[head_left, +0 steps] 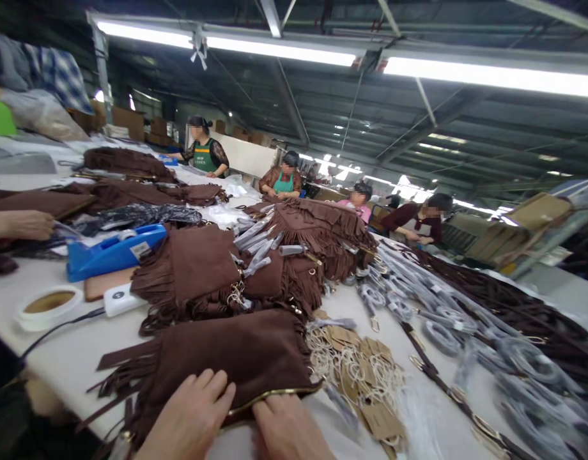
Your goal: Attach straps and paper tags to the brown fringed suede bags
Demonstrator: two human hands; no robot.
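A dark brown fringed bag [231, 348] lies flat at the table's near edge, with its gold zipper [275, 391] facing me. My left hand [193, 406] presses on the bag's near side, fingers bent and gathered, gripping the material by the zipper. On the zipper edge sits my right hand [287, 418], closed on the bag's rim; its fingertips are partly hidden. Just beyond lie more brown fringed bags [202, 262] in a pile. Brown paper tags [378, 418] with white strings lie to the right of my right hand.
Left are a blue tape dispenser [114, 252], a tape roll [49, 306] and a white corded device [124, 299]. Wrapped straps [442, 335] and dark straps [505, 300] cover the right side. Another person's hand [28, 225] reaches in at left; several people work beyond.
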